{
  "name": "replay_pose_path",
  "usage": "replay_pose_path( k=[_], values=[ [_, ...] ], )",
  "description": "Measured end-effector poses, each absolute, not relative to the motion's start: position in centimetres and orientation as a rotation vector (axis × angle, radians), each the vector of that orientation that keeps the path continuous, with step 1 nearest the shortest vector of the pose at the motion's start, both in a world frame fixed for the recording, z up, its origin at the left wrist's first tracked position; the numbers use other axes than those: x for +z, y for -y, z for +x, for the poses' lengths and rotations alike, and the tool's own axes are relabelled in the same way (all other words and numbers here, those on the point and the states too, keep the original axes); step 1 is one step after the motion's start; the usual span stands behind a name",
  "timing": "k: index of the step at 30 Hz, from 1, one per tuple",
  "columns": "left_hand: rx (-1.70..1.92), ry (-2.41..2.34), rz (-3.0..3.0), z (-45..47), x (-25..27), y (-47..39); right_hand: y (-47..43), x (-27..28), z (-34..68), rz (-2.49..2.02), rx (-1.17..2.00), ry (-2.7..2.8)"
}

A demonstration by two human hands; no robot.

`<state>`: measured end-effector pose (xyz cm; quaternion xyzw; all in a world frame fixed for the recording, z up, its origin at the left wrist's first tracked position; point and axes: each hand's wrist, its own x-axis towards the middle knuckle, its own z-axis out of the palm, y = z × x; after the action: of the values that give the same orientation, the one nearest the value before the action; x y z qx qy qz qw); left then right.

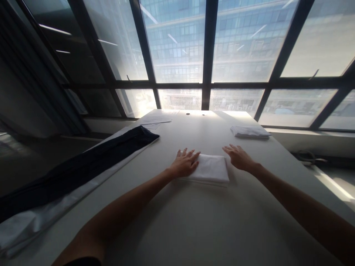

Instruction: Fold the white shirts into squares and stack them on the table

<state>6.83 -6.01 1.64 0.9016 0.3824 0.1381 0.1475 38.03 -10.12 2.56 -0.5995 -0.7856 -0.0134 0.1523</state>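
Note:
A folded white cloth lies flat near the middle of the table, its layered edge facing me. My left hand rests on the cloth's left side, palm down with the fingers spread. To the right of the cloth, my right hand hovers or rests just apart from it, fingers stretched out toward the left and nothing visible in them. I cannot tell whether the right hand touches the tabletop.
The white table reaches to the windows. A white folded stack lies at the right edge. Dark navy fabric over white fabric runs along the left side, with paper sheets beyond it. Cables lie off the table at right.

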Motion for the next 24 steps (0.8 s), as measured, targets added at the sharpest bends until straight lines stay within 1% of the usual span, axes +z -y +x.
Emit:
replay_pose_path(
  k=[3, 7, 9, 12, 16, 21, 24],
  values=[
    [0.383, -0.971, 2.661, 8.5, 2.2, 6.8, 10.9, 3.5, 33.1, -1.743, -0.045, 2.019],
    [0.260, -0.877, 2.803, 10.1, 1.7, 7.6, 11.7, 2.2, 25.5, -1.728, 0.164, 2.084],
    [0.188, -0.852, 2.860, 10.1, 1.3, 7.6, 11.9, 1.1, 23.6, -1.743, 0.177, 2.089],
    [0.182, -0.926, 2.873, 9.7, 0.9, 7.3, 12.3, -0.1, 24.0, -1.816, 0.145, 2.068],
    [0.158, -1.101, 2.819, 8.3, 0.9, 6.2, 12.9, -0.7, 27.0, -1.942, 0.122, 2.073],
    [0.087, -1.296, 2.674, 4.5, 1.1, 3.8, 13.1, -1.0, 29.3, -2.106, 0.233, 1.941],
    [0.114, -1.359, 2.584, 2.1, 0.7, 3.0, 12.9, -1.2, 30.2, -2.171, 0.307, 1.841]
  ],
)
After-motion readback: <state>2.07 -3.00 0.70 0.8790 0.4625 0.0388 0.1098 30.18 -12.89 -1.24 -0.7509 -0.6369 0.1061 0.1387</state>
